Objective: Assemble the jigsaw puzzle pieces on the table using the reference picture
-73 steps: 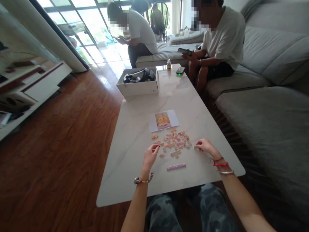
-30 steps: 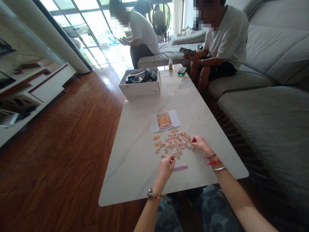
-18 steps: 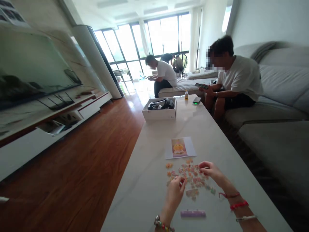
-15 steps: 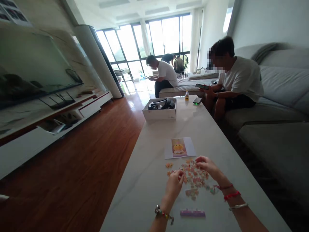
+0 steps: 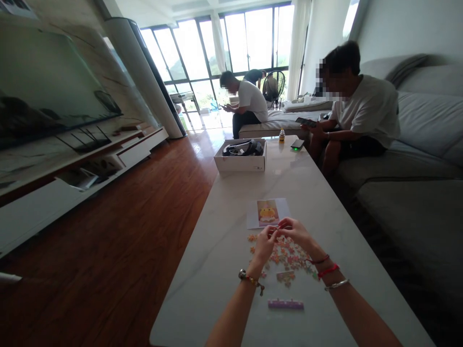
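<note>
My left hand (image 5: 265,246) and my right hand (image 5: 297,235) meet over the top of a loose pile of jigsaw puzzle pieces (image 5: 287,253). Both are closed, fingertips pinched together around a small puzzle piece (image 5: 277,228), mostly covered by the fingers. Just beyond them lies a printed sheet (image 5: 267,212) with a picture of a yellow figure. A few orange pieces (image 5: 252,237) sit apart, left of the pile. Nearer to me are a small joined cluster of pieces (image 5: 285,277) and a purple joined strip (image 5: 285,304).
On the white table (image 5: 210,270), farther back, stand a white box (image 5: 239,164) with a black device inside, a small bottle (image 5: 281,136) and a dark device with a green light (image 5: 297,144). Two people with phones sit along the grey sofa (image 5: 408,202); another person bends near the windows.
My right hand has moved left and away from me, off the pile's right side. My left hand has moved forward, and the fingertips now meet. The view has shifted slightly.
</note>
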`<state>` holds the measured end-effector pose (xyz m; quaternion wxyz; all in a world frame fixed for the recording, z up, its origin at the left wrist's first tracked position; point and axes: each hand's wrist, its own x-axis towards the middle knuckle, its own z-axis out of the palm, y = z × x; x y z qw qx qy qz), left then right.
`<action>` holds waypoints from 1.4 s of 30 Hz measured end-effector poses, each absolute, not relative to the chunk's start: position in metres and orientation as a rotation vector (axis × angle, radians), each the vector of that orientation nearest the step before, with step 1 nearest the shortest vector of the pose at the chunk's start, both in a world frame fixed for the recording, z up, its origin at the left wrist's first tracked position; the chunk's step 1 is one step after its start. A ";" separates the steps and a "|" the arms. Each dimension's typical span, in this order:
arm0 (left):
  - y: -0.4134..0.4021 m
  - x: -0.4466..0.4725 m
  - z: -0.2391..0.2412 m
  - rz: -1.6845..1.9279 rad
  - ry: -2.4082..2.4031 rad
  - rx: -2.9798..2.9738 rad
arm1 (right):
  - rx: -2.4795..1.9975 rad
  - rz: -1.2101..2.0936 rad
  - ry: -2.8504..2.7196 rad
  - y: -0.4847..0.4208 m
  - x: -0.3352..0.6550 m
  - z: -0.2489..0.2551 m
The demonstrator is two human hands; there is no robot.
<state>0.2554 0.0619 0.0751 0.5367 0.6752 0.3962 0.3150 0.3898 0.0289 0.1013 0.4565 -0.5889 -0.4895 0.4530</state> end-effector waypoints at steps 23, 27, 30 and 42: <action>-0.005 0.195 0.068 0.427 1.173 1.769 | -1.743 1.175 -1.091 -0.087 0.418 0.058; 0.013 0.183 0.071 0.440 1.242 1.799 | -2.004 0.994 -1.079 -0.089 0.456 0.038; 0.018 0.180 0.068 0.429 1.252 1.818 | -2.174 0.881 -1.154 -0.088 0.462 0.028; 0.048 0.209 0.073 0.511 1.312 1.816 | -2.406 0.396 -1.435 -0.061 0.438 0.038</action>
